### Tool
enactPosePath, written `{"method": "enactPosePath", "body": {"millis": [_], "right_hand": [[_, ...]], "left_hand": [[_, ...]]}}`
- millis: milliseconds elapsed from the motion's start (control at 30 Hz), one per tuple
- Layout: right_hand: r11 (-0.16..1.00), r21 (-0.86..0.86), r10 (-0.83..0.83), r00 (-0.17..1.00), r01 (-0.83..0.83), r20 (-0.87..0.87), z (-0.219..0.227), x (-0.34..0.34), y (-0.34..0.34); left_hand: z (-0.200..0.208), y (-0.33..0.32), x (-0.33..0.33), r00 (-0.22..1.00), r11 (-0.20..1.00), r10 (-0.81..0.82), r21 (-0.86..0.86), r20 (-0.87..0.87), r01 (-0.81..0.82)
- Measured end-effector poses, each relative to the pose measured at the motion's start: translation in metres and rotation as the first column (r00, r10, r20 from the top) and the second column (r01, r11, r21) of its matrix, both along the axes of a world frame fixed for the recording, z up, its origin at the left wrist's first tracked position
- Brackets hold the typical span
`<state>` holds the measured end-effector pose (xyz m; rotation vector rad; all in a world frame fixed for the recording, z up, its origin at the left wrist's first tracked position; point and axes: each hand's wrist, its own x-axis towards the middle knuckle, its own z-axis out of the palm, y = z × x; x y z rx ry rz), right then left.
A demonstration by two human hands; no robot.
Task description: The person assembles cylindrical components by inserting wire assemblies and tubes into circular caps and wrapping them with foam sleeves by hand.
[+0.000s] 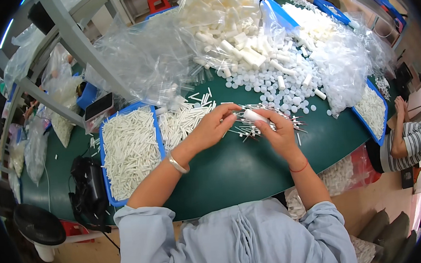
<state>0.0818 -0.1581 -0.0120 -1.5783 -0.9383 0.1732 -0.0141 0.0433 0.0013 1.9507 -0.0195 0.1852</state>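
The right grip (280, 132) is closed around one white cylinder (257, 116), thumb on one side and fingers on the other, with the cylinder's far end poking out toward the left. The left grip (215, 125) is beside that end, fingers bent and partly gathered; whether it pinches some small piece cannot be told.

Beneath everything spreads one smooth green surface (204, 183). The biggest load on it is a heap of white cylinders (244, 51), smooth, stubby and too many to count, spilling from clear, crinkled plastic beyond the hands. A crumpled clear bag (141, 51) sprawls to the left of the heap; another bag (340, 68) lies to its right.

Two blue trays filled with short white sticks can be counted near the person: the left tray (158, 132) close by the left forearm, the right tray (368, 126) at the far right. One dark phone (98, 106) sits behind the left tray. Loose white sticks (183, 121), slim and straight, are scattered between that tray and the left grip. Under both grips lies a tangle of thin, metallic-looking rods (247, 132), uncountable. Smallest are the rounded, translucent discs (291, 94), dozens of them, strewn just beyond the right grip.
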Motion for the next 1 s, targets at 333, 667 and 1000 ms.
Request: {"method": "enactPosePath", "body": {"millis": [333, 667, 1000], "right_hand": [[0.990, -0.136, 0.060, 0.959, -0.023, 0.276, 0.024, -0.020, -0.027], [0.962, -0.244, 0.142, 0.988, -0.122, 0.067, 0.028, -0.042, -0.019], [0.963, 0.067, 0.267, 0.959, -0.262, -0.097, -0.005, -0.028, -0.020]], "left_hand": [[0.015, -0.034, -0.032, 0.996, 0.999, -0.011, 0.037, -0.084, 0.014], [0.012, -0.061, -0.035, 0.963, 0.995, 0.097, 0.029, -0.252, -0.093], [0.002, -0.072, -0.043, 0.968, 0.781, -0.079, -0.618, -0.240, -0.089]]}}
